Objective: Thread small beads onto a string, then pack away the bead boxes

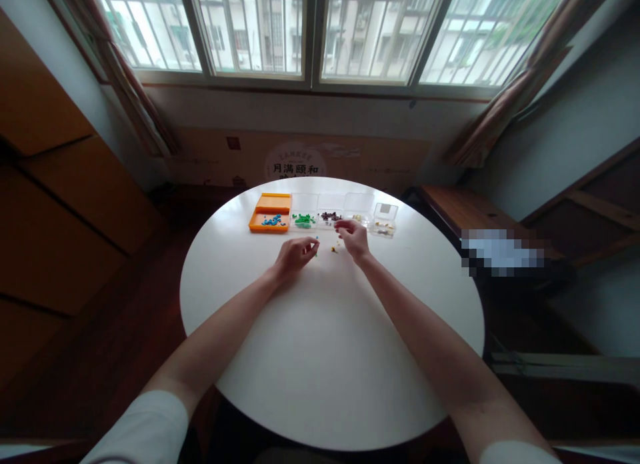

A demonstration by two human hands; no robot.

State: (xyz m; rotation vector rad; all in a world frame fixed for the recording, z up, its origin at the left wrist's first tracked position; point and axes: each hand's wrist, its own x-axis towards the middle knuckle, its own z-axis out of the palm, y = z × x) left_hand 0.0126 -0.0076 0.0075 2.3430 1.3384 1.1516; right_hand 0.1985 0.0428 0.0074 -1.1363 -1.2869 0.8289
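My left hand rests low over the white round table, its fingertips pinched together. Small blue and green bits show by those fingertips, but whether they are held cannot be made out. To the right, my right hand reaches to the front of the clear boxes, fingers curled and tips close together near the dark purple pieces. What it pinches, if anything, is too small to tell. Between the hands lies a small yellow piece on the tabletop.
Left in the row is an open orange box with blue pieces. Beside it, open clear boxes hold green pieces, dark ones and pale ones. A smaller clear box ends the row. A wooden bench stands right.
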